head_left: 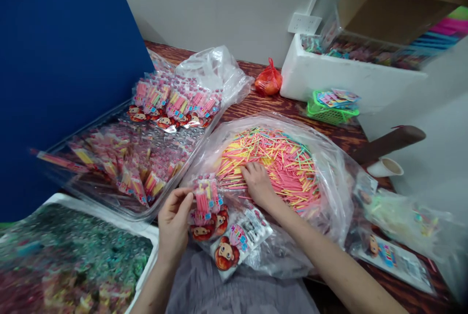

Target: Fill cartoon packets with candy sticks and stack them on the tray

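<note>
My left hand [176, 219] pinches small clear packets [206, 202] between thumb and fingers. Pink and yellow sticks show inside them, and a red-haired cartoon head is printed at the bottom. My right hand [258, 185] reaches into a big heap of thin coloured sticks [288, 172], mostly pink and yellow with some green. Its fingers are bent down and closed on sticks there, with the tips partly hidden. The heap lies in a large clear plastic bag [338, 182] with its mouth spread wide. Below my left hand is a stack of flat printed bags [237, 243].
Filled packets lie in a clear tray [183, 175] at left. A white foam box [155, 241] stands at lower left, another foam box [329, 70] at the back. Around the right are a green basket [331, 111], a paper cup [386, 167] and more printed bags [398, 258].
</note>
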The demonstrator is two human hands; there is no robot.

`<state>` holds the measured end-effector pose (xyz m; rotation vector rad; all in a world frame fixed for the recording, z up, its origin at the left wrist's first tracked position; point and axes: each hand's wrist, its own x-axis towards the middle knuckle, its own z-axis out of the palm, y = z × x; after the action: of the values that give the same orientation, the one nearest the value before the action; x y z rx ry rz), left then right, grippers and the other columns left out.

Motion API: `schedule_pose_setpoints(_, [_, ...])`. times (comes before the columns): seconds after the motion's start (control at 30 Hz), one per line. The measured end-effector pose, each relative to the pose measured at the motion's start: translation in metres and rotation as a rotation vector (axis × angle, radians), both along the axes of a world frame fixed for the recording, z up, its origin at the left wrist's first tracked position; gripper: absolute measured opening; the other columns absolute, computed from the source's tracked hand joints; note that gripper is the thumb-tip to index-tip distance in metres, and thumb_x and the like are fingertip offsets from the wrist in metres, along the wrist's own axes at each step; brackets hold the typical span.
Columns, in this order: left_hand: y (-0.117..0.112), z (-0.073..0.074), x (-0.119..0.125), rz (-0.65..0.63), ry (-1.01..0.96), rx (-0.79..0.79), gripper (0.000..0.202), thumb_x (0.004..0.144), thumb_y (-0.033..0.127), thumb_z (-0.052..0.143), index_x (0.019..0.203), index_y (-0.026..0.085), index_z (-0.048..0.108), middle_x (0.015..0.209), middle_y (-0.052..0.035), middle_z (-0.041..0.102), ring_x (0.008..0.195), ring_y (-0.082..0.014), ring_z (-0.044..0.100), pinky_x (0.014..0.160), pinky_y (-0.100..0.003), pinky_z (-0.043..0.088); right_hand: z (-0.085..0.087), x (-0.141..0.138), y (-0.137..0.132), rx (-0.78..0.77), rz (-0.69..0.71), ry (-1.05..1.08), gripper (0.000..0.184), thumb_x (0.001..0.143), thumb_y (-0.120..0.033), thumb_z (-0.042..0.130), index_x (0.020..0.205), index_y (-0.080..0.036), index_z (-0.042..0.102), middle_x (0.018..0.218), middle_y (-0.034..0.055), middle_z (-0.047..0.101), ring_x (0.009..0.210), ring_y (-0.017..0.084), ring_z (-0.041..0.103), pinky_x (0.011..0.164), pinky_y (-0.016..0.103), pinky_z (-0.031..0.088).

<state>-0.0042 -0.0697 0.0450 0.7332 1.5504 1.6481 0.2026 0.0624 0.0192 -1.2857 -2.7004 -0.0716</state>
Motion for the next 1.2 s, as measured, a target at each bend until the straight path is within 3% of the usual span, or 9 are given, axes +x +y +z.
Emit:
schedule_pose_setpoints(0.13, [0.015, -0.028, 0.008, 0.126, 0.278, -0.066, 0.021, 0.085, 0.037, 0.061, 0.095, 0.018, 0.061, 0.087, -0.0016, 0.062, 0.081, -0.0152, 0.059, 0.076, -0.026, 0.048, 0.000, -0.009, 0.006, 0.097, 0.071, -0.135, 0.022, 0.093, -0.013, 0.043, 0.106, -0.011, 0.062, 0.104, 0.0163, 0.060, 0.097, 0.030, 0.047, 0.086, 0.043, 0.036])
schedule_pose_setpoints(0.23, [0.020, -0.037, 0.011, 0.172, 0.270, -0.050, 0.028, 0.086, 0.037, 0.061, 0.107, 0.019, 0.056, 0.096, -0.0033, 0.061, 0.088, -0.0162, 0.060, 0.083, -0.028, 0.048, 0.000, -0.009, 0.011, 0.102, 0.109, -0.170, 0.019, 0.093, -0.012, 0.044, 0.097, -0.013, 0.063, 0.098, 0.0148, 0.060, 0.094, 0.029, 0.047, 0.085, 0.041, 0.035])
schedule_pose_setpoints(0.43, [0.012, -0.032, 0.010, 0.082, 0.206, -0.077, 0.045, 0.087, 0.038, 0.060, 0.128, 0.022, 0.047, 0.121, -0.0092, 0.058, 0.102, -0.0177, 0.059, 0.092, -0.032, 0.048, -0.001, -0.005, 0.017, 0.102, 0.111, -0.146, 0.017, 0.093, -0.013, 0.043, 0.095, -0.014, 0.060, 0.094, 0.0132, 0.061, 0.090, 0.028, 0.048, 0.083, 0.040, 0.036])
schedule_pose_setpoints(0.57, [0.002, -0.025, 0.011, 0.045, 0.305, -0.099, 0.050, 0.088, 0.039, 0.058, 0.133, 0.024, 0.044, 0.132, -0.0107, 0.053, 0.111, -0.0218, 0.057, 0.097, -0.038, 0.046, 0.002, -0.003, 0.022, -0.006, 0.014, 0.126, 0.017, 0.093, -0.012, 0.040, 0.090, -0.017, 0.057, 0.090, 0.0111, 0.062, 0.087, 0.026, 0.050, 0.082, 0.038, 0.036])
schedule_pose_setpoints(0.73, [-0.012, -0.009, 0.019, 0.024, 0.668, -0.090, 0.057, 0.090, 0.034, 0.057, 0.143, 0.026, 0.038, 0.146, -0.0114, 0.042, 0.135, -0.0278, 0.039, 0.113, -0.048, 0.029, 0.021, 0.000, 0.028, -0.476, -0.092, 0.710, 0.016, 0.091, -0.019, 0.040, 0.078, -0.021, 0.049, 0.069, -0.0006, 0.059, 0.068, 0.017, 0.054, 0.068, 0.029, 0.038])
schedule_pose_setpoints(0.9, [-0.016, 0.013, 0.034, -0.050, 0.904, 0.011, 0.060, 0.092, 0.028, 0.054, 0.147, 0.027, 0.031, 0.155, -0.0100, 0.032, 0.142, -0.0281, 0.028, 0.116, -0.050, 0.022, 0.039, 0.010, 0.012, -1.023, -0.075, 1.139, 0.018, 0.085, -0.036, 0.057, 0.077, -0.021, 0.050, 0.064, -0.0046, 0.058, 0.058, 0.012, 0.054, 0.061, 0.026, 0.041])
schedule_pose_setpoints(1.07, [0.014, 0.024, 0.055, -0.265, 0.852, 0.139, 0.063, 0.094, 0.026, 0.049, 0.151, 0.024, 0.022, 0.156, -0.0112, 0.029, 0.145, -0.0264, 0.025, 0.117, -0.048, 0.023, 0.038, 0.023, -0.018, -1.491, -0.028, 1.103, 0.028, 0.079, -0.042, 0.070, 0.080, -0.018, 0.054, 0.065, -0.0045, 0.059, 0.052, 0.009, 0.052, 0.053, 0.022, 0.040])
schedule_pose_setpoints(1.2, [0.035, 0.014, 0.071, -0.553, 0.769, 0.140, 0.046, 0.097, 0.026, 0.042, 0.144, 0.022, 0.041, 0.140, -0.0121, 0.053, 0.130, -0.0252, 0.048, 0.108, -0.046, 0.038, 0.029, 0.027, -0.037, -1.681, 0.006, 1.126, 0.033, 0.075, -0.044, 0.075, 0.083, -0.017, 0.058, 0.067, -0.0034, 0.061, 0.053, 0.008, 0.052, 0.052, 0.020, 0.039])
